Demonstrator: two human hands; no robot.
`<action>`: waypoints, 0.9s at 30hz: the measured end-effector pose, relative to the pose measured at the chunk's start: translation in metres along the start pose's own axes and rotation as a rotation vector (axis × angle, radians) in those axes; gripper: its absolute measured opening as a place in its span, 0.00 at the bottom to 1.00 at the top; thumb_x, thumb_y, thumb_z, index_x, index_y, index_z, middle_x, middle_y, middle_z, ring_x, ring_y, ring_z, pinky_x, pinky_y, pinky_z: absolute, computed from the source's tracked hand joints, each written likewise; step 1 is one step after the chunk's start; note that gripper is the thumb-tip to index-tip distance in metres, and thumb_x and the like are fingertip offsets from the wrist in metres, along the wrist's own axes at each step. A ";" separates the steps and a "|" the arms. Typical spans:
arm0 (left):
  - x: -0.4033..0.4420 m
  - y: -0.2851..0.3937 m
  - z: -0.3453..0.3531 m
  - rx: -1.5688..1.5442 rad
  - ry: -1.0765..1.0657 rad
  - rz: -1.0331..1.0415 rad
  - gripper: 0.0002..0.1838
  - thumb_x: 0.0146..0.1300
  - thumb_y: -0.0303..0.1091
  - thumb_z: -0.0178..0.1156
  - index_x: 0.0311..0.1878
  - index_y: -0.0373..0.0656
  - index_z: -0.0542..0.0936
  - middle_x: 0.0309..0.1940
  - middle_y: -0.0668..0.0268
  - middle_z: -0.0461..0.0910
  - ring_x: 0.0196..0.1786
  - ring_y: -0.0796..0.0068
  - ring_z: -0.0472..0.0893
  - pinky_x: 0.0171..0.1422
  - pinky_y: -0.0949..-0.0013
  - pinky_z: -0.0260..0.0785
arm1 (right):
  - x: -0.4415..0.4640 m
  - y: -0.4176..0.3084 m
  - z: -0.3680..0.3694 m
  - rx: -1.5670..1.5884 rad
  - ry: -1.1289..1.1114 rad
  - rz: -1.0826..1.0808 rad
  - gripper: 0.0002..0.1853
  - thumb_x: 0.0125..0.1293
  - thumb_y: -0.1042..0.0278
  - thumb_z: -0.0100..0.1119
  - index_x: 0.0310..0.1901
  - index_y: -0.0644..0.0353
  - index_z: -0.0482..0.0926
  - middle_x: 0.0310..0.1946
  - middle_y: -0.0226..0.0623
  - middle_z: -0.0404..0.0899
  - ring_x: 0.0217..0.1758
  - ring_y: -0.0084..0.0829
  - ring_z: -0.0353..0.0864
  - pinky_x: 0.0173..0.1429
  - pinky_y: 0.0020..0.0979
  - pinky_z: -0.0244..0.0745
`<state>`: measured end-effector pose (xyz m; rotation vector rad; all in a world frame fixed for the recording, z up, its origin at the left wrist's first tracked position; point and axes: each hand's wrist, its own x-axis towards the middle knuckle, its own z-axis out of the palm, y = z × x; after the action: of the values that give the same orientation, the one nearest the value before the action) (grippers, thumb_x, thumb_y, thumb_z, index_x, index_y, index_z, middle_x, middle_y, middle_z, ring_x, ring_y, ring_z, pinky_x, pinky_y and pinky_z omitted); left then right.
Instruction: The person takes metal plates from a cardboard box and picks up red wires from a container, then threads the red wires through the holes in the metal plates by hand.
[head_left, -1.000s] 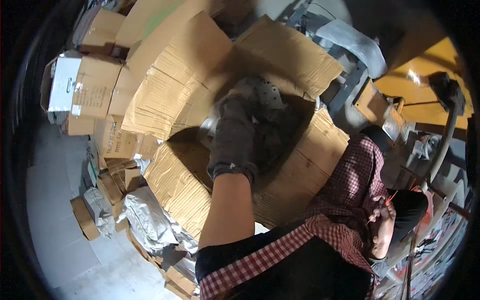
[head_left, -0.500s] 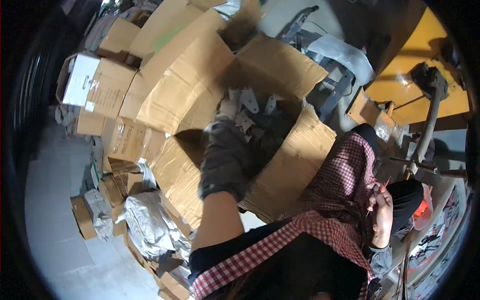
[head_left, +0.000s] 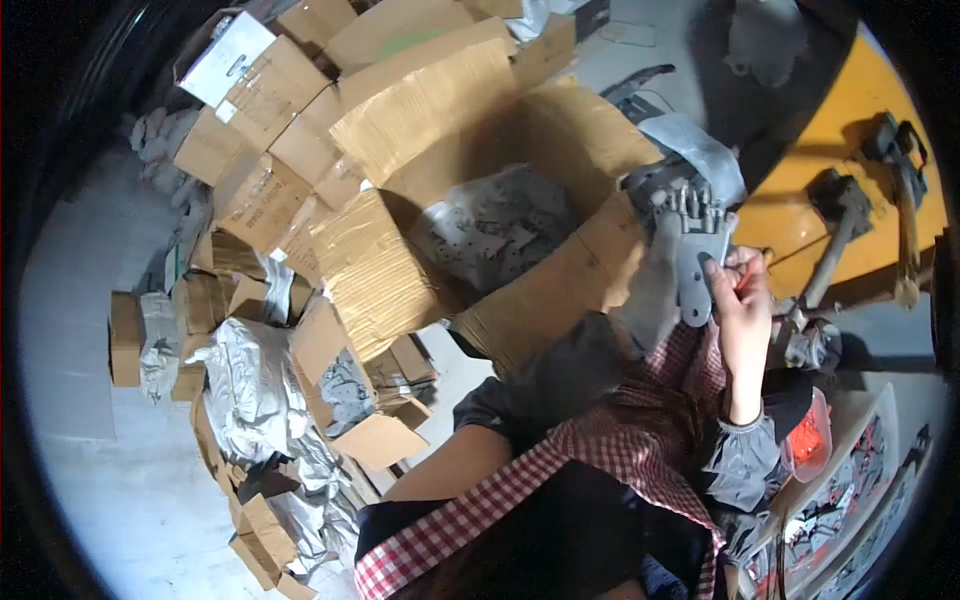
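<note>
My right hand (head_left: 742, 305) is closed on a thin red piece (head_left: 745, 272), and its thumb touches a grey metal plate (head_left: 694, 283). The plate is rounded at its lower end and has holes. Several upright metal pins (head_left: 697, 208) stand at its upper end. My left arm, in a dark sleeve (head_left: 570, 375), bends across the checked apron toward the plate; its hand is hidden or smeared by motion. Beyond the sleeve, a large open cardboard box (head_left: 400, 285) holds a heap of flat grey metal parts (head_left: 495, 225).
Stacked cartons (head_left: 268, 92) stand at the upper left. Silver plastic wrapping (head_left: 245, 385) and a small open box (head_left: 378, 440) lie below them. At the right are a yellow machine surface (head_left: 800, 215) with metal levers, a tub of red pieces (head_left: 808, 435) and a white bin (head_left: 845, 470).
My left arm has come out of the big box and swung right toward my right hand. My right hand has risen, and the pinned plate is now at it. The view has shifted.
</note>
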<state>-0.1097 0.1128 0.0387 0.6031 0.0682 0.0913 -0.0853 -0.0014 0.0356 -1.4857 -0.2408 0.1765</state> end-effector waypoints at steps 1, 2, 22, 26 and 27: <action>-0.001 -0.020 -0.002 -0.012 -0.018 -0.015 0.24 0.74 0.50 0.44 0.62 0.43 0.67 0.48 0.63 0.75 0.47 0.72 0.76 0.53 0.70 0.71 | -0.008 0.004 -0.011 -0.003 0.067 -0.041 0.09 0.66 0.75 0.59 0.43 0.57 0.69 0.21 0.15 0.61 0.24 0.10 0.57 0.28 0.15 0.53; 0.002 -0.050 -0.008 -0.206 -0.035 -0.076 0.19 0.74 0.46 0.46 0.57 0.44 0.71 0.47 0.66 0.76 0.44 0.76 0.76 0.50 0.70 0.71 | -0.015 0.005 -0.021 -0.019 0.099 -0.047 0.09 0.66 0.75 0.59 0.43 0.57 0.69 0.21 0.15 0.61 0.24 0.10 0.57 0.28 0.15 0.53; 0.037 -0.083 0.056 0.610 -0.402 -0.120 0.20 0.61 0.18 0.52 0.58 0.36 0.72 0.45 0.63 0.79 0.41 0.77 0.78 0.39 0.75 0.71 | -0.019 0.056 -0.188 -0.183 0.696 -0.204 0.07 0.66 0.70 0.60 0.39 0.64 0.75 0.24 0.26 0.76 0.27 0.14 0.73 0.35 0.18 0.68; 0.049 -0.085 0.069 0.758 -0.466 -0.073 0.18 0.61 0.20 0.56 0.55 0.38 0.75 0.41 0.70 0.81 0.36 0.88 0.75 0.34 0.82 0.64 | -0.020 0.051 -0.188 -0.187 0.758 -0.209 0.08 0.62 0.71 0.64 0.38 0.65 0.78 0.25 0.24 0.76 0.28 0.12 0.72 0.35 0.17 0.68; 0.049 -0.086 0.074 0.745 -0.470 -0.075 0.17 0.61 0.20 0.56 0.54 0.38 0.76 0.40 0.70 0.81 0.37 0.88 0.75 0.35 0.81 0.65 | -0.020 0.049 -0.188 -0.205 0.775 -0.215 0.08 0.61 0.71 0.65 0.38 0.66 0.79 0.25 0.24 0.77 0.28 0.11 0.71 0.34 0.16 0.68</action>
<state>-0.0485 0.0060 0.0490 1.3501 -0.3465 -0.1602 -0.0532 -0.1834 -0.0268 -1.6092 0.2172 -0.6074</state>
